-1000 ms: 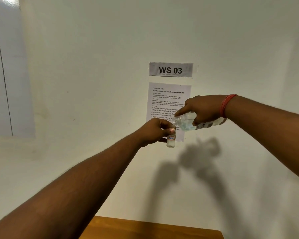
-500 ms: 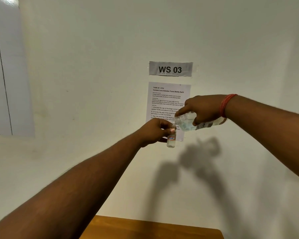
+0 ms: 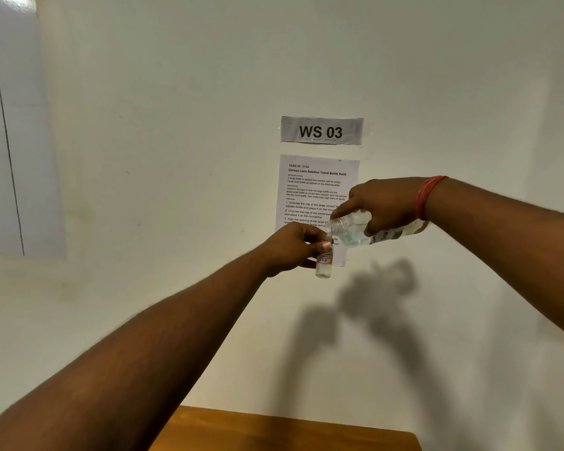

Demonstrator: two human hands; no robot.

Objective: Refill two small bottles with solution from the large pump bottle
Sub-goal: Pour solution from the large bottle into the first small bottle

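Observation:
My left hand holds a small clear bottle upright by its neck, raised in front of the wall. It has a little white label and some clear liquid at the bottom. My right hand grips the large clear bottle, tipped nearly sideways with its open threaded mouth right above the small bottle's opening. Liquid sits in the lower side of the large bottle. No pump top or cap is visible. A second small bottle is not in sight.
A white wall faces me with a "WS 03" sign and a printed task sheet behind the hands. The far edge of a wooden tabletop shows at the bottom. A pale panel hangs at left.
Both hands stay almost still, with the large bottle kept tilted over the small one. No clear change in liquid level shows.

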